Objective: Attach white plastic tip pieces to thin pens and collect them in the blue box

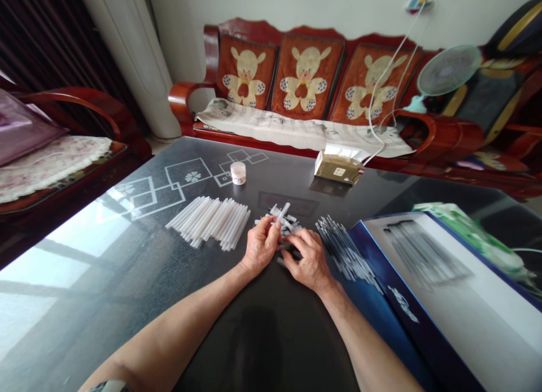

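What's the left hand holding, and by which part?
The left hand pinches a small white plastic piece by its lower end; the exact grip is partly hidden.

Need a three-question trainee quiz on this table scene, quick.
1. True or false: the pile of white sticks lies left of the left hand in the head view.
2. Nearest the right hand? A: the dark sticks. B: the small white jar. C: the tan packet.
3. Which hand is nearer the open box?

Key: 1 true; 2 A; 3 right hand.
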`<state>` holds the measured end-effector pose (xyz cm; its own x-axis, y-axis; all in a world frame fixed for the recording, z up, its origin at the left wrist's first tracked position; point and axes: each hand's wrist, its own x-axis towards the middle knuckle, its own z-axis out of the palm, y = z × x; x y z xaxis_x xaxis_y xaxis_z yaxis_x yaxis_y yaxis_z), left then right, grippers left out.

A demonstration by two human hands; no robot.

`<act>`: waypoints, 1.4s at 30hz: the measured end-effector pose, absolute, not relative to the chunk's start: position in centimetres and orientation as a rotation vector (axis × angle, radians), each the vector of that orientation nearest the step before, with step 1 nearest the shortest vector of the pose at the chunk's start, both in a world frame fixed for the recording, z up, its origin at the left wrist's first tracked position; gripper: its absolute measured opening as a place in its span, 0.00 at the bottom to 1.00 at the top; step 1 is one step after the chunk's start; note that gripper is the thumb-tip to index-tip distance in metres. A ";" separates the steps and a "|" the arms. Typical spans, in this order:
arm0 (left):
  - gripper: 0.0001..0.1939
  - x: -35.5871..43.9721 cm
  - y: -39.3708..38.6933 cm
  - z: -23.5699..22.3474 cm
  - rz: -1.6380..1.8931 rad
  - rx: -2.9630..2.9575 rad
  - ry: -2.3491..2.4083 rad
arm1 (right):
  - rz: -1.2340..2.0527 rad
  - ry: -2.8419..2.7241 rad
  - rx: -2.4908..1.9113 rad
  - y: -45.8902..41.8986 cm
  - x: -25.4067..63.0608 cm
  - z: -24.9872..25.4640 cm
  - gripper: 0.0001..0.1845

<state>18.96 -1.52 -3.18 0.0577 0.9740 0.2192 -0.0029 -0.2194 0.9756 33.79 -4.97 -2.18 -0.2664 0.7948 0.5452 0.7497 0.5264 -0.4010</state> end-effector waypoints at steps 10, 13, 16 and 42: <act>0.16 18.9 -1.8 -3.0 1.324 1.468 1.146 | 0.068 -2.139 -1.095 -5.3 33.6 -1.7 0.06; 0.16 18.7 -1.9 -2.8 1.326 1.513 1.182 | 0.058 -2.165 -1.085 -5.1 33.5 -1.8 0.07; 0.15 18.2 -1.6 -2.0 1.344 1.600 1.291 | 0.034 -2.151 -1.098 -4.8 33.5 -2.1 0.05; 0.15 -3.0 8.5 0.8 0.342 1.616 2.410 | 0.083 -2.030 -1.091 -4.7 33.6 -2.6 0.03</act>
